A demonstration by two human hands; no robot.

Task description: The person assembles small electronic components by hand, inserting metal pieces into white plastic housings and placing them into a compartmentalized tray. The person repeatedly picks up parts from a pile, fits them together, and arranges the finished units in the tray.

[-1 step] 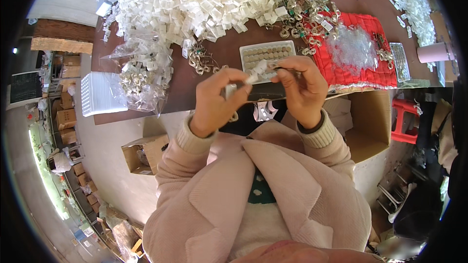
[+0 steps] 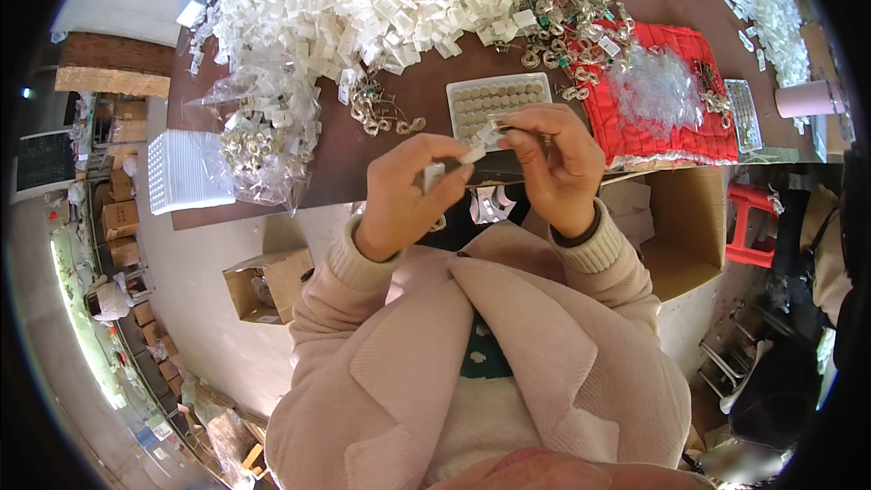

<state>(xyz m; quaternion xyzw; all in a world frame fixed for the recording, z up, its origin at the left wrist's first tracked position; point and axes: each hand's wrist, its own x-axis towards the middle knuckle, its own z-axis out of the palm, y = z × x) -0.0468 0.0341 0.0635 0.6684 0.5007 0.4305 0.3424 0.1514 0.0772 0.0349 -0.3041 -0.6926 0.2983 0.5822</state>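
Observation:
My left hand (image 2: 404, 191) is closed, its thumb and forefinger pinching the near end of a small white plastic piece (image 2: 475, 153). A second whitish piece (image 2: 434, 176) shows between its curled fingers. My right hand (image 2: 561, 163) pinches a small translucent plastic holder (image 2: 491, 134) at its fingertips, right beside the white piece. Whether the two parts are joined, I cannot tell. Just beyond the fingertips lies a white tray (image 2: 451, 93) with rows of round, beige button-like discs (image 2: 499, 100). The fingers cover its near edge.
A large heap of white plastic pieces (image 2: 363, 0) covers the far table (image 2: 417, 91). Tangled wired parts (image 2: 572, 14) lie beside a red cloth (image 2: 635, 141) holding clear plastic bits (image 2: 658, 91). Left are a filled clear bag (image 2: 263, 136) and stacked white trays (image 2: 186, 172). Cardboard boxes (image 2: 685, 236) stand below.
The small parts between my fingertips have shifted slightly and look sharper. Both hands have moved only a little, and both still pinch their pieces.

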